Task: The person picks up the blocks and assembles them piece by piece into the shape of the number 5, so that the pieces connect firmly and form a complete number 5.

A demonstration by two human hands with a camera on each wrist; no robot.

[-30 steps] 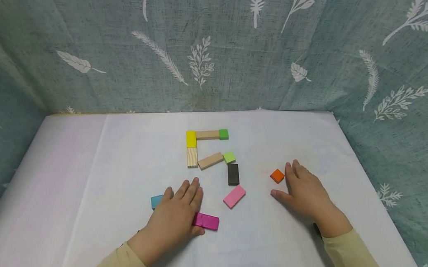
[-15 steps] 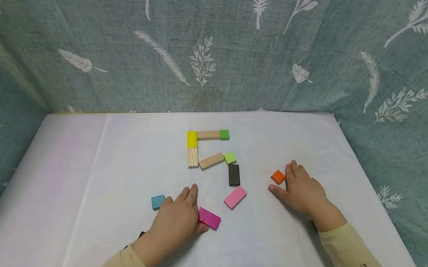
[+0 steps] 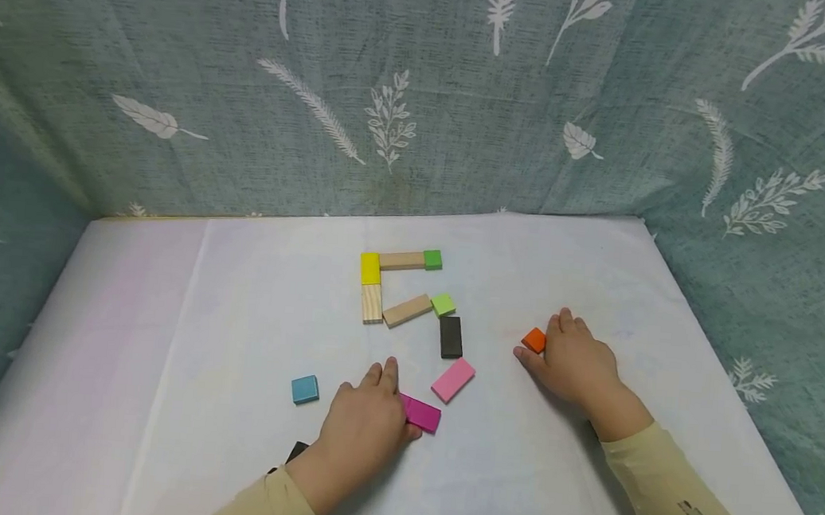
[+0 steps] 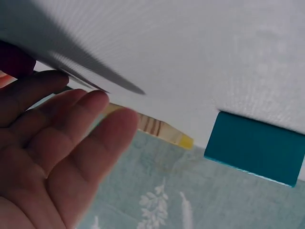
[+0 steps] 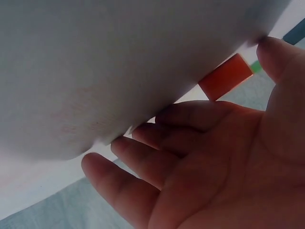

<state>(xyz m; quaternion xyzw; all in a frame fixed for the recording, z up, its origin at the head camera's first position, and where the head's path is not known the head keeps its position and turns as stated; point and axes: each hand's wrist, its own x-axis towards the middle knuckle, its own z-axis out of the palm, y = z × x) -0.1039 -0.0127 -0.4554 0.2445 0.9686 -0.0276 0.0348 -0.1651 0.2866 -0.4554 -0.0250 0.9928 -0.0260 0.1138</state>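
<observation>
In the head view, my left hand [image 3: 365, 426] holds a magenta block [image 3: 421, 414] between thumb and fingers, low over the white cloth. In the left wrist view, the other fingers [image 4: 114, 138] are spread and a teal block [image 4: 255, 149] stands beyond them. My right hand [image 3: 577, 363] rests on the cloth with fingers extended, thumb and index finger on either side of a small orange block [image 3: 534, 339]. The right wrist view shows that orange block [image 5: 226, 77] between them, with a gap to the thumb. A pink block [image 3: 453, 380] lies between the hands.
A joined line of blocks runs behind: green [image 3: 432, 260], tan [image 3: 402, 261], yellow [image 3: 370, 268], striped wood [image 3: 372, 303], another tan one [image 3: 407, 311], lime [image 3: 443, 304] and black [image 3: 452, 337]. A blue block [image 3: 305, 389] lies left. Dark pieces [image 3: 296, 450] show beside the left wrist.
My left hand has moved right with the magenta block, uncovering the blue block and a dark piece. The right hand has shifted slightly left, its thumb closer round the orange block.
</observation>
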